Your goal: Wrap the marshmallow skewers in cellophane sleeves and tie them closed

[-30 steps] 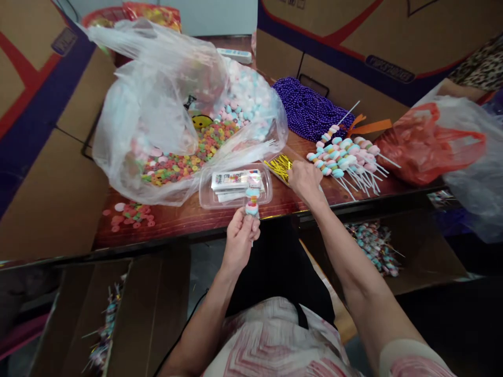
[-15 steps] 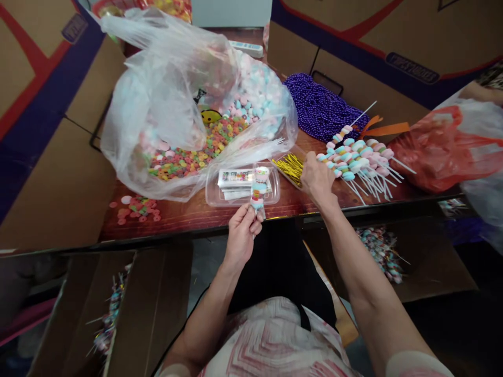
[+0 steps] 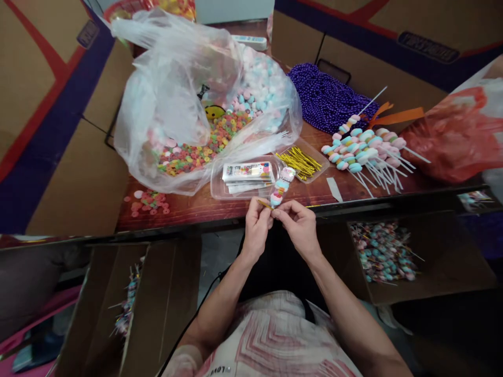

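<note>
Lying on bench (image 3: 188, 210), nine o'clock from wrapped candy stick (image 3: 281, 187): loose gummy rings (image 3: 151, 203). Tray of sleeves (image 3: 218, 193), ten o'clock. Left hand (image 3: 256, 231) nearly closed, pinching gold tie (image 3: 264, 204) at stick's base. Stick tilted, top toward one o'clock. Right hand (image 3: 301, 230), fingertips together, at same base. Tray of gold ties (image 3: 324, 168), one o'clock; piled candy sticks (image 3: 363, 149), two.

Purple bead strands (image 3: 326, 97), orange ribbon (image 3: 401, 117), red plastic bag (image 3: 451, 139), large printed cardboard boxes (image 3: 353, 39)
</note>
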Available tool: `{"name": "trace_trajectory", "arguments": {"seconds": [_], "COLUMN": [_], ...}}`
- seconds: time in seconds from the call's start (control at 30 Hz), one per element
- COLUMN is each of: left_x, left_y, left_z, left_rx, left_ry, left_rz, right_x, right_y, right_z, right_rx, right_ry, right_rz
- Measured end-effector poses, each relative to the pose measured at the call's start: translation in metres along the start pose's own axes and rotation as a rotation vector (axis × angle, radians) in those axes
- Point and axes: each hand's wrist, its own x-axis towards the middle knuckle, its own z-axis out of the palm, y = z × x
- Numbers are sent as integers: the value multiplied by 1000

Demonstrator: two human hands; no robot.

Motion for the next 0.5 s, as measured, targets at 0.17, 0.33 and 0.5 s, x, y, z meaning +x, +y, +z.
{"name": "trace_trajectory", "arguments": {"seconds": [0.17, 0.33, 0.5], "left_x": [-6, -6, -6], "left_y": [-3, -1, 11], "left_z": [-5, -4, -2], "left_rx": [36, 56, -176], "left_ry": [-105, -47, -66], "left_rz": [8, 8, -231], "right_x": [5, 0, -8], "right_y": [5, 4, 13], "right_z": [-3, -3, -6], "right_rx": [-9, -24, 144], "right_ry": [52, 11, -112], "right_rz": [23, 8, 116]}}
